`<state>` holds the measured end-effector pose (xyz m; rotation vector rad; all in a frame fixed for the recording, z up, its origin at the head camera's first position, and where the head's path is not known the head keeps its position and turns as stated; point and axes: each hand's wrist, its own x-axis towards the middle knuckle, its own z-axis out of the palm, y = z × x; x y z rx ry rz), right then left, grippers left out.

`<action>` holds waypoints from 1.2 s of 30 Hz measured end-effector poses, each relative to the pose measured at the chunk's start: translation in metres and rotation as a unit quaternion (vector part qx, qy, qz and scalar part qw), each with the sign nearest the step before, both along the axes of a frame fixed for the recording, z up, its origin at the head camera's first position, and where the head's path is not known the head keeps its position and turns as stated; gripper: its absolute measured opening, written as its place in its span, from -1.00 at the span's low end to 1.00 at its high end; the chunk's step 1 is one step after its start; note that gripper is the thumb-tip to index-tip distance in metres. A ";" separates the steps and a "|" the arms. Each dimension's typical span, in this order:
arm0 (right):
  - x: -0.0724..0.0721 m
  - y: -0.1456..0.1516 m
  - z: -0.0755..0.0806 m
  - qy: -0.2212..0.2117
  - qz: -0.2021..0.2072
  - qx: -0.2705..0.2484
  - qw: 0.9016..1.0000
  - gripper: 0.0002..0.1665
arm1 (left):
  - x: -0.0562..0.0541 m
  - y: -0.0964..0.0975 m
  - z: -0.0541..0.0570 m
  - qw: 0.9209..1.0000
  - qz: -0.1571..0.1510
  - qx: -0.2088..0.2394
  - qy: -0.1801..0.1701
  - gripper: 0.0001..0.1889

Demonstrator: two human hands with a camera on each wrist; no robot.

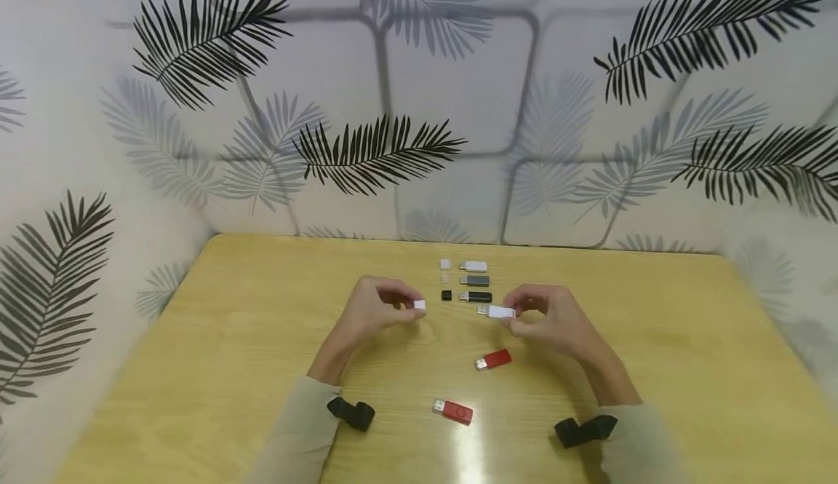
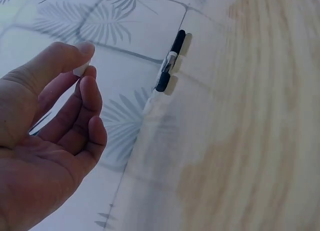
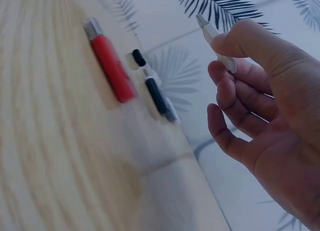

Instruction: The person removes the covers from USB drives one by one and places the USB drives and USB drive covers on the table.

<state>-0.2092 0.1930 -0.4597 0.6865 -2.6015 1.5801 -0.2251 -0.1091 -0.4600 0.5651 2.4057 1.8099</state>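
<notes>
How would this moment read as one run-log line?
left hand: pinches white cap | right hand: holds uncapped white USB stick | table: three uncapped sticks beside caps, two red sticks

- left sleeve (image 1: 294,429): long, plain pale beige, kinda greyish, soft creases
- right sleeve (image 1: 636,440): same pale beige, also long
- left wrist camera (image 1: 352,414): chunky little black thing, knobby ends
- right wrist camera (image 1: 585,431): black too, similar lumpy shape
- left hand (image 1: 380,311), right hand (image 1: 550,315): both bare
</notes>
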 end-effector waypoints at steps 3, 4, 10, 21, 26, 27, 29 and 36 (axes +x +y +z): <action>0.001 0.005 -0.005 -0.016 0.004 0.009 1.000 -0.77 | 0.001 -0.002 -0.003 1.000 -0.018 -0.012 -0.002 -0.86; 0.000 0.005 -0.007 -0.019 0.007 0.013 1.000 -0.78 | 0.001 -0.001 -0.004 1.000 -0.024 -0.017 0.002 -0.84; -0.002 0.008 -0.011 -0.023 -0.004 0.020 1.000 -0.80 | 0.002 0.008 -0.009 0.998 0.003 -0.063 0.005 -0.86; -0.006 0.004 -0.024 0.007 -0.018 0.031 0.999 -0.82 | 0.003 0.023 -0.015 0.994 0.016 -0.107 0.000 -0.88; -0.007 0.003 -0.030 0.024 -0.017 0.041 0.999 -0.81 | 0.003 0.028 -0.014 0.991 0.013 -0.130 0.012 -0.89; -0.008 0.002 -0.030 0.025 -0.017 0.041 0.999 -0.81 | 0.003 0.029 -0.013 0.991 0.015 -0.132 0.013 -0.89; -0.008 0.001 -0.030 0.026 -0.021 0.048 0.998 -0.81 | 0.003 0.032 -0.013 0.991 0.021 -0.134 0.014 -0.90; -0.008 -0.005 -0.031 0.014 -0.035 0.076 0.996 -0.84 | 0.004 0.039 -0.014 0.986 0.039 -0.158 0.023 -0.90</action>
